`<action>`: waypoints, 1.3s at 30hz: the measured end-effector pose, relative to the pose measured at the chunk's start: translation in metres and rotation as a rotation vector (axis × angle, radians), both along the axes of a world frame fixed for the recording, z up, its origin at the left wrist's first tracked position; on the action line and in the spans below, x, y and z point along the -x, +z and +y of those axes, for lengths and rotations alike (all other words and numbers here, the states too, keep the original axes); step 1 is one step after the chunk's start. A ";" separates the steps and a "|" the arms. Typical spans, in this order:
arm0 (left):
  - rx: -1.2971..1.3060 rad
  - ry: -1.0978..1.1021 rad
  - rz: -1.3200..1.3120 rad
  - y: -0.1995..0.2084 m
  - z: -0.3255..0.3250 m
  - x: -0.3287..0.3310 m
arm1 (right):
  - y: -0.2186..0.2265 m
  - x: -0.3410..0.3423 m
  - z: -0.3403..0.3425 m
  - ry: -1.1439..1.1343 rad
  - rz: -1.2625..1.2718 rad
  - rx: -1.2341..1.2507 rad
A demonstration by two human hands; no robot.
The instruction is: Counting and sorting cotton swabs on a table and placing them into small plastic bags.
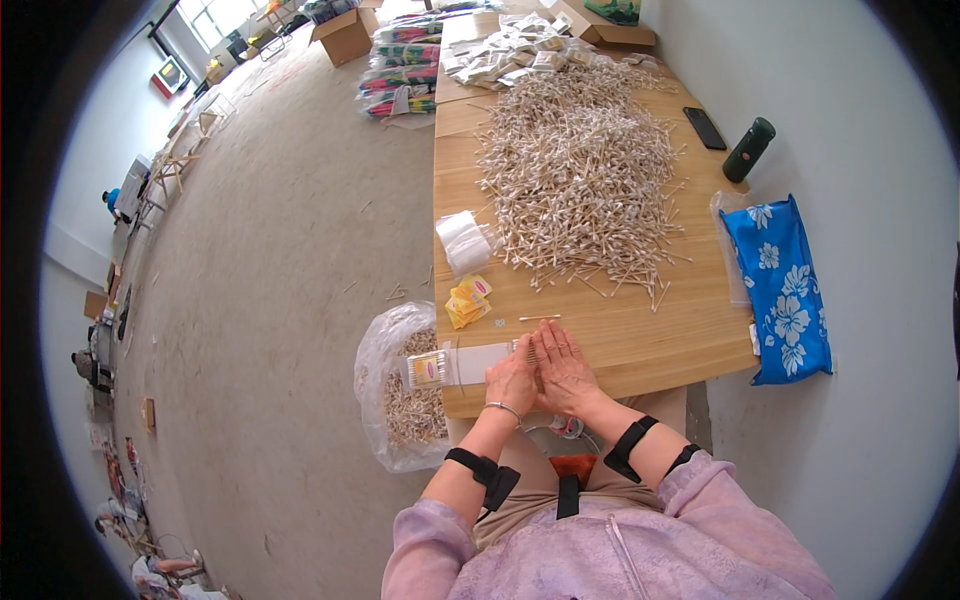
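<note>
Near the table's front edge my hands meet around a small bundle of cotton swabs (533, 353), mostly hidden between them. My left hand (511, 379) has its fingers bent and closed against the bundle's left side. My right hand (564, 374) lies nearly flat against the other side, fingers stretched out. To the left of my hands is a white strip (480, 364). Beyond it, at the table's left edge, is a clear packet of swabs (427, 370) with a yellow label. A single cotton swab (540, 317) lies just past my fingertips.
A big heap of loose swabs (585, 170) covers the table's middle, with filled packets (520, 50) behind. Yellow cards (467, 301) and clear bags (463, 242) lie left. A phone (705, 128), dark bottle (749, 150) and blue flowered package (782, 290) line the right. A swab-filled bag (400, 400) hangs left.
</note>
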State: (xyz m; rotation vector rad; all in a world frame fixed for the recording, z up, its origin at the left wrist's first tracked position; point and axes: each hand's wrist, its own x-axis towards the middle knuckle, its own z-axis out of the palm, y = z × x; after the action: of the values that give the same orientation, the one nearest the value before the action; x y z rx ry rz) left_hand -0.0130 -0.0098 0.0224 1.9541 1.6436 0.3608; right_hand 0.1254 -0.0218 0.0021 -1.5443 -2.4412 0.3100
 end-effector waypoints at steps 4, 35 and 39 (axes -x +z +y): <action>-0.030 0.010 -0.028 -0.002 0.000 -0.001 | -0.004 -0.001 -0.003 0.003 -0.101 -0.037; -0.078 0.407 -1.064 -0.045 0.010 0.042 | -0.007 0.073 -0.008 -0.126 0.052 0.058; -0.063 0.407 -1.098 -0.045 0.009 0.044 | -0.006 0.074 -0.009 -0.109 0.071 0.065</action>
State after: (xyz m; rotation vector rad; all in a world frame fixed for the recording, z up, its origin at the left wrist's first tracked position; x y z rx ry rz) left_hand -0.0565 -0.0013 -0.0226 1.0328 1.2137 1.3553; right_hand 0.0515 -0.0305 -0.0038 -1.6562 -2.3050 0.4200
